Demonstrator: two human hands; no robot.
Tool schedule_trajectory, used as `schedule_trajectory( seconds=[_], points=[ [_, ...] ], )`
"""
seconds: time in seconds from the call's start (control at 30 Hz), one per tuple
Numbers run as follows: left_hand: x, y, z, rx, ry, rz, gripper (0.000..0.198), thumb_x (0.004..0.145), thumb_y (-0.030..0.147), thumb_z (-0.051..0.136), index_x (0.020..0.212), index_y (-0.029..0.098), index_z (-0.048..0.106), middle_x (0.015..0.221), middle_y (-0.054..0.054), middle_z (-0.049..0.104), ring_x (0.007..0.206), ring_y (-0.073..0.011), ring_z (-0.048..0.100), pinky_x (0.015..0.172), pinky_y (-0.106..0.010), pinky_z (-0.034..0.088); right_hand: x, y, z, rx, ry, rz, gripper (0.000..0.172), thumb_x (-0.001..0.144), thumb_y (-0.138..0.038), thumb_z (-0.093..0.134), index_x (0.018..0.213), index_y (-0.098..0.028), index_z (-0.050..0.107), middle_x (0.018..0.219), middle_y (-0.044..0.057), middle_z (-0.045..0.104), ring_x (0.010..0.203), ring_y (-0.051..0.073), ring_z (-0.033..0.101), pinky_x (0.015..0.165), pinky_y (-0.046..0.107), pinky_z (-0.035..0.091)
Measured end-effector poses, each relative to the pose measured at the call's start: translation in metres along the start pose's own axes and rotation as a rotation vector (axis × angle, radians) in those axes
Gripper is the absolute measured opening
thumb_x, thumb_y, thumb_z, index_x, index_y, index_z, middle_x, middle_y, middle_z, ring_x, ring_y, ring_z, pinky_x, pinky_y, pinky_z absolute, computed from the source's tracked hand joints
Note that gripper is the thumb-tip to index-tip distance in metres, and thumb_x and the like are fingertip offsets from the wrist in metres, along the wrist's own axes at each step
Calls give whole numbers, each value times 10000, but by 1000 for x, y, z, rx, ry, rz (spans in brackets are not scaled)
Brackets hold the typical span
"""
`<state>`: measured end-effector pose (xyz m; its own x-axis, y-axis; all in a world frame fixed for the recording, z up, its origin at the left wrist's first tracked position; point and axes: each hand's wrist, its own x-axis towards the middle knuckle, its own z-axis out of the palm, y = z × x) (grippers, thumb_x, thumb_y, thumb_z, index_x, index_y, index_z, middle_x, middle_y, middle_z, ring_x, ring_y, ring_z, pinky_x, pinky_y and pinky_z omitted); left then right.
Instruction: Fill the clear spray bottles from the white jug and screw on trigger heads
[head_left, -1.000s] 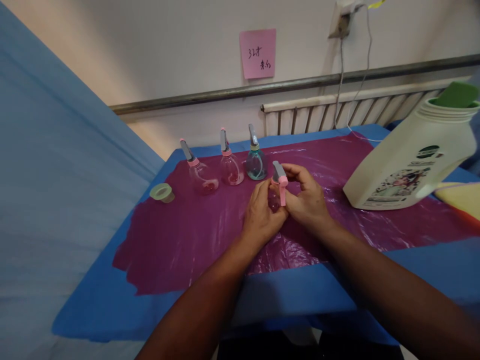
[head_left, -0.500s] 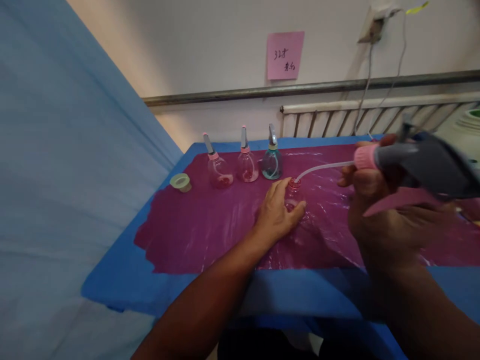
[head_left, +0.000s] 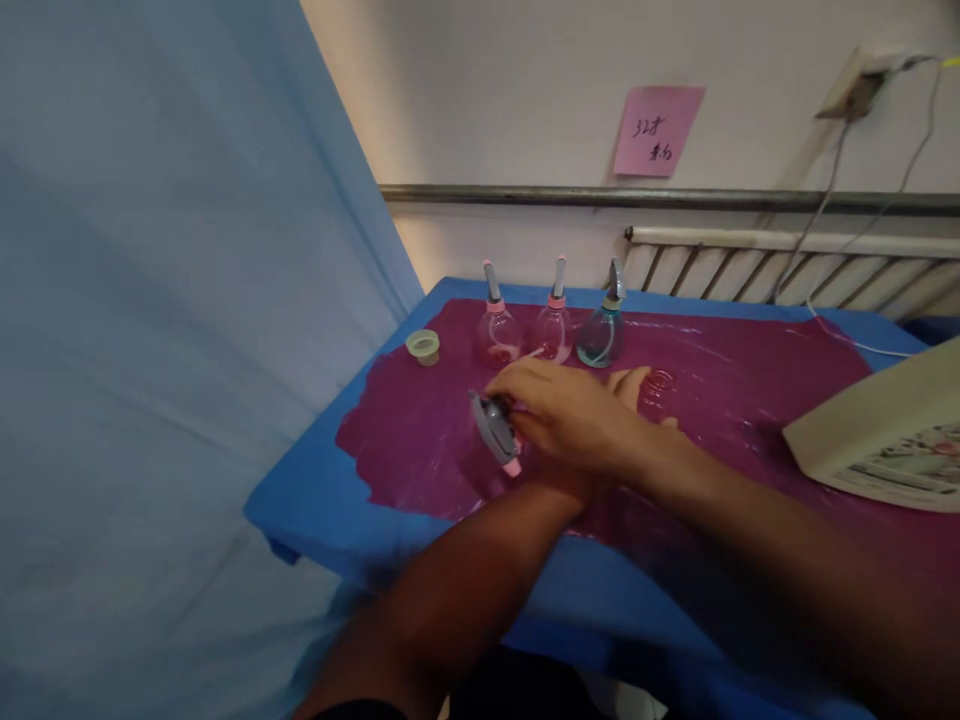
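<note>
My right hand (head_left: 574,415) reaches across my left forearm and grips a grey spray head (head_left: 495,430) with a pink trigger, low over the purple plastic sheet (head_left: 750,370). Its tube runs back under the hand and is mostly hidden. My left hand (head_left: 632,384) is largely covered by the right hand. Its visible fingers rest around a small clear bottle (head_left: 659,390) that stands open, without a head, on the sheet.
Three small spray bottles stand in a row at the back: two pink-collared (head_left: 495,335) (head_left: 555,332), one teal (head_left: 602,338). A green cap (head_left: 423,346) lies at the left. A large white jug (head_left: 885,440) lies at the right. A blue curtain (head_left: 150,350) hangs at the left.
My right hand has carried the spray head from high on the right down to the left, crossing over my left arm. My left hand has stayed on the open bottle. The view has swung left.
</note>
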<state>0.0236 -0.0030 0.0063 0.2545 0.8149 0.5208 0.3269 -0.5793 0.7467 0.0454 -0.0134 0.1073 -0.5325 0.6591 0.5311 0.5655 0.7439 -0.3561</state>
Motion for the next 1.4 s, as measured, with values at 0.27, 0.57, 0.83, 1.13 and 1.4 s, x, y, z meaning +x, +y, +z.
schedule_trajectory(
  seconds=[0.27,0.57,0.83,1.13,1.4],
  points=[
    [2,1,-5,-5,-277,-97,824,920,401,925,1672,295,607,1685,-113,695,1569,-398,680,1363,-600,556,72,-39,51,-309,-559,-107,246,1217,-198,552,1302,-164,780,1257,139,791,1035,269,778,665,366,491],
    [-1,4,-8,14,-265,-76,809,949,425,884,1693,298,593,1699,-118,688,1570,-388,681,1357,-583,555,69,-29,69,-309,-643,-31,316,1199,-224,622,1498,-180,715,1450,128,770,1200,279,802,804,364,604],
    [-2,-2,-14,35,-214,-25,836,952,348,928,1703,189,597,1700,-174,678,1583,-381,670,1399,-533,516,-33,-32,24,-53,143,12,314,1206,-263,643,1509,-227,715,1529,109,812,1369,266,783,1177,451,650],
    [19,-13,-31,17,-279,-25,817,985,329,848,1738,233,547,1727,-176,649,1643,-388,625,1412,-601,491,-209,19,-64,-262,735,493,218,1117,-274,758,1324,-278,826,1264,89,884,1112,246,860,977,402,720],
    [22,-2,-35,29,-323,-119,874,976,364,844,1776,264,506,1761,-167,623,1679,-383,594,1427,-603,465,-330,69,-139,-418,1284,1020,547,957,-628,831,1340,-240,786,1297,144,853,1113,318,837,1050,536,701]
  ],
)
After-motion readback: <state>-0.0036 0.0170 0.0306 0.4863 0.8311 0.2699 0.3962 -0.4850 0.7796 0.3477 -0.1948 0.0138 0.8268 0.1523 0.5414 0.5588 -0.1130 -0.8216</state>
